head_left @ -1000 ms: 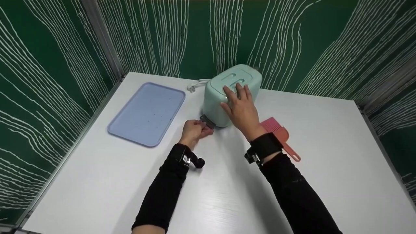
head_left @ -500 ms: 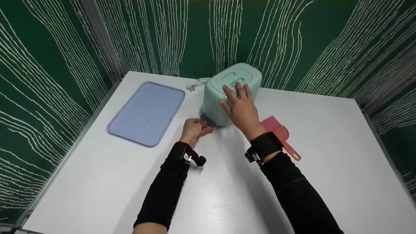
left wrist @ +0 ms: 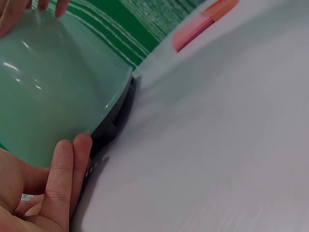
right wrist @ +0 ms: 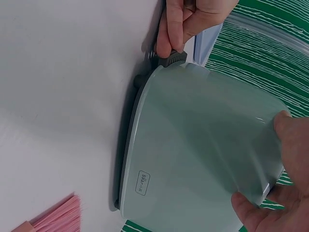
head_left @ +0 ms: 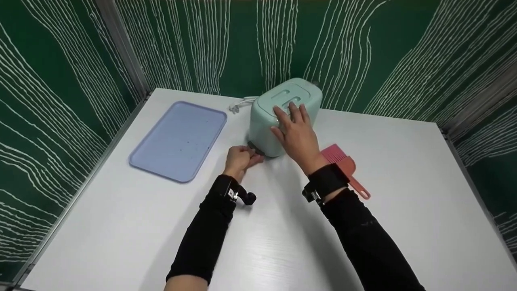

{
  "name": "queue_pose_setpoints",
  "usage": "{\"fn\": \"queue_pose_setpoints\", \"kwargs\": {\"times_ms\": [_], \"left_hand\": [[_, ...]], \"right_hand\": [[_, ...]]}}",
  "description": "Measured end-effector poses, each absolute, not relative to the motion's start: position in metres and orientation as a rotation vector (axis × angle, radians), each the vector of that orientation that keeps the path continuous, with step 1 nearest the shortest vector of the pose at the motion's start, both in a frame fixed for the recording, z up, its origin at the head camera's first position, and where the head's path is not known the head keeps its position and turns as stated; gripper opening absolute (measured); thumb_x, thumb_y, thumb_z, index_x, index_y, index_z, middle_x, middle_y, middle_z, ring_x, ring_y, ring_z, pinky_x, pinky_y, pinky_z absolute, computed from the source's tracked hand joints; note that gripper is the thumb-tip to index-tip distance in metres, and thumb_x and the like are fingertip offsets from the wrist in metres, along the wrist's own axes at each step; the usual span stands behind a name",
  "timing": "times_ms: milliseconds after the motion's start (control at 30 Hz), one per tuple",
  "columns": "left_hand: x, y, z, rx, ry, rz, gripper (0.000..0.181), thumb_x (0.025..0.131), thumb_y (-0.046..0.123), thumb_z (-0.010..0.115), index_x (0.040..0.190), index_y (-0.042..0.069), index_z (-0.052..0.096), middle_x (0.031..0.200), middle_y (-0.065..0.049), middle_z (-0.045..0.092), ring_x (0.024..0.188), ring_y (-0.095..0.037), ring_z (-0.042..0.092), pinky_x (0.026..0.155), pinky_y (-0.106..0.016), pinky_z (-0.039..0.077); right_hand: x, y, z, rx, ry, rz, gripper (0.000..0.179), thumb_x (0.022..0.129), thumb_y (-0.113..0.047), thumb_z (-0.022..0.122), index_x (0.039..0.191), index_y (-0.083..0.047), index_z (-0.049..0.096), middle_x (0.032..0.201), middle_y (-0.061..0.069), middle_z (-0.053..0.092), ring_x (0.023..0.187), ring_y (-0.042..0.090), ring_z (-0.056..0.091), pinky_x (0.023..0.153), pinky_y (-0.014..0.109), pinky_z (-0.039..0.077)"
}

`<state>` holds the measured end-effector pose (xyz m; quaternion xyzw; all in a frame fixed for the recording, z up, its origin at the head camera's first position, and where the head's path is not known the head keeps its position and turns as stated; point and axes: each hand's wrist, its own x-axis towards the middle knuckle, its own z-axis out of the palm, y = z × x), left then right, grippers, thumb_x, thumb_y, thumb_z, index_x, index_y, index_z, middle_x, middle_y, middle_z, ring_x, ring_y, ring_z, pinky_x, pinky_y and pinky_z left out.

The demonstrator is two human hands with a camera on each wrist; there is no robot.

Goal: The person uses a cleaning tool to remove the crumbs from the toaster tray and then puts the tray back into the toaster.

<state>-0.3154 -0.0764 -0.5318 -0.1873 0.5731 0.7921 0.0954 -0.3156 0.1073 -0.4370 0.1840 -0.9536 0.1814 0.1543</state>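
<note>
A mint-green toaster (head_left: 262, 129) with long recesses in its top stands toward the back of the white table. At the foot of its near end, my left hand (head_left: 238, 159) holds a dark grey ribbed tab (right wrist: 174, 59) between thumb and fingers. The left wrist view shows two of that hand's fingers (left wrist: 60, 179) stretched along the toaster's lower edge, with the tab largely hidden. My right hand (head_left: 298, 137) rests on the toaster's upper edge, fingers spread over the top and thumb against the side. Its fingertips also show against the shell in the right wrist view.
A light-blue tray (head_left: 177, 141) lies left of the toaster. A pink-bristled brush with an orange handle (head_left: 347, 165) lies to the right, partly behind my right wrist. A white cord with a plug (head_left: 235, 107) lies behind. Green walls (head_left: 242, 44) border the table (head_left: 404, 194).
The left hand has edged slightly toward the toaster, and a little less of the dark tab shows. The right hand keeps its place on the toaster. The head view has shifted a little.
</note>
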Motion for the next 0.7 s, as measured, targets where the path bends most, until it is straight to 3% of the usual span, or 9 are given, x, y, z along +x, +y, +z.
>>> {"fn": "queue_pose_setpoints", "kwargs": {"times_ms": [333,700], "left_hand": [[-0.3159,-0.0740,-0.5313,-0.568,1.738,2.357,0.012,0.105,-0.006,0.057,0.114,-0.008,0.064,0.092,-0.015,0.074,0.082,-0.022,0.079,0.087,-0.035,0.068],[-0.3192,-0.0665,-0.5332,-0.520,1.952,2.259,0.009,0.103,-0.001,0.062,0.105,-0.004,0.070,0.080,-0.007,0.076,0.076,-0.017,0.079,0.074,-0.026,0.064]], "right_hand": [[-0.3163,0.1065,-0.4361,0.513,-2.756,0.557,0.059,0.112,-0.043,0.057,0.165,-0.022,0.044,0.172,0.026,0.033,0.163,0.052,0.023,0.130,0.065,0.034],[-0.3162,0.1055,-0.4428,0.533,-2.685,0.556,0.058,0.111,-0.040,0.058,0.163,-0.018,0.046,0.169,0.029,0.035,0.161,0.053,0.025,0.133,0.062,0.031]]}}
